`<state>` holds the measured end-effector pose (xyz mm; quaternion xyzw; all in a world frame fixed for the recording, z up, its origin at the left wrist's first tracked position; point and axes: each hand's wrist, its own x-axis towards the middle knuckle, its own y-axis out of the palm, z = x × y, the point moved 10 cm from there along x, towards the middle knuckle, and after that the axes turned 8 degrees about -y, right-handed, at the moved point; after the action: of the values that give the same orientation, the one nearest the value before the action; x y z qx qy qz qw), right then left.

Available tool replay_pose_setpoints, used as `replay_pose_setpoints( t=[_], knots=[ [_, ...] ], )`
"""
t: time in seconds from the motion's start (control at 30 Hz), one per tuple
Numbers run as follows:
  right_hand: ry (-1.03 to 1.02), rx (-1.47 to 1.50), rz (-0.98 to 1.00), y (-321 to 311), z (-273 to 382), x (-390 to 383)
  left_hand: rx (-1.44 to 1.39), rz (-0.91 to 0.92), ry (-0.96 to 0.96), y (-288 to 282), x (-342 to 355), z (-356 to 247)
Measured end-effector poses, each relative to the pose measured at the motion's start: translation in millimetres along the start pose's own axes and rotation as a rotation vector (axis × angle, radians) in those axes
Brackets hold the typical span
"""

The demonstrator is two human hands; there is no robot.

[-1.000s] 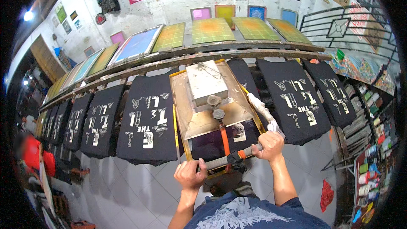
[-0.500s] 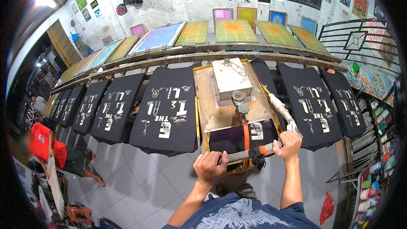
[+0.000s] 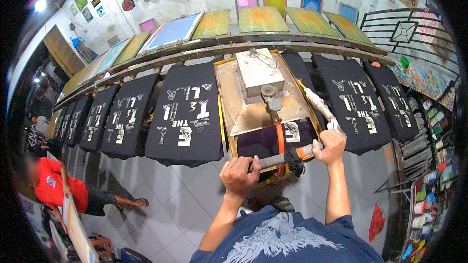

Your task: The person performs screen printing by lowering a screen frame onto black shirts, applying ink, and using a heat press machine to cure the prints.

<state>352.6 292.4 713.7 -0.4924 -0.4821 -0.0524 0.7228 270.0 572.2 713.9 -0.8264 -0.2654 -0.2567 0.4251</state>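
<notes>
My left hand point(image 3: 239, 175) grips the left end of a grey-wrapped handle bar point(image 3: 273, 161), and my right hand point(image 3: 330, 146) is closed around its right end. The bar joins, by an orange strip point(image 3: 280, 139), a wheeled-looking metal unit with a yellow-edged frame. A whitish metal box point(image 3: 261, 74) and a round pipe fitting point(image 3: 275, 104) sit on its tan plate point(image 3: 234, 117). Under the plate's near edge shows a black shirt point(image 3: 258, 136) with a pale print. A white-wrapped cable or hose point(image 3: 317, 101) runs down the unit's right side toward my right hand.
Printed black shirts point(image 3: 180, 112) lie on boards to both sides. Behind them, wooden rails point(image 3: 195, 51) carry several leaning screens point(image 3: 263, 19). At left a person in a red shirt point(image 3: 61, 185) holds a flat panel point(image 3: 78, 229). Bottles point(image 3: 431, 178) stand at right; a red cloth point(image 3: 376, 223) lies on the floor.
My view has tilted, so the scene sits higher and slightly left. Both hands keep their hold on the bar. The person in red has moved nearer with the panel.
</notes>
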Motion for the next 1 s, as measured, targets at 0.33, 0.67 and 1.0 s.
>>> replay_pose_setpoints(
  t=[0.33, 0.67, 1.0],
  knots=[
    [-0.008, 0.020, -0.015, 1.7, -2.1, -1.3, 0.019, -0.028, 0.004, 0.2, 0.3, -1.5],
    [-0.021, -0.007, 0.003, 1.4, -3.6, -2.5, 0.018, -0.046, 0.014, 4.2, -1.1, -0.5],
    [-0.036, 0.025, -0.050, 1.6, -4.6, -0.3, 0.139, -0.043, 0.042, 10.4, -5.8, -0.7]
  ],
)
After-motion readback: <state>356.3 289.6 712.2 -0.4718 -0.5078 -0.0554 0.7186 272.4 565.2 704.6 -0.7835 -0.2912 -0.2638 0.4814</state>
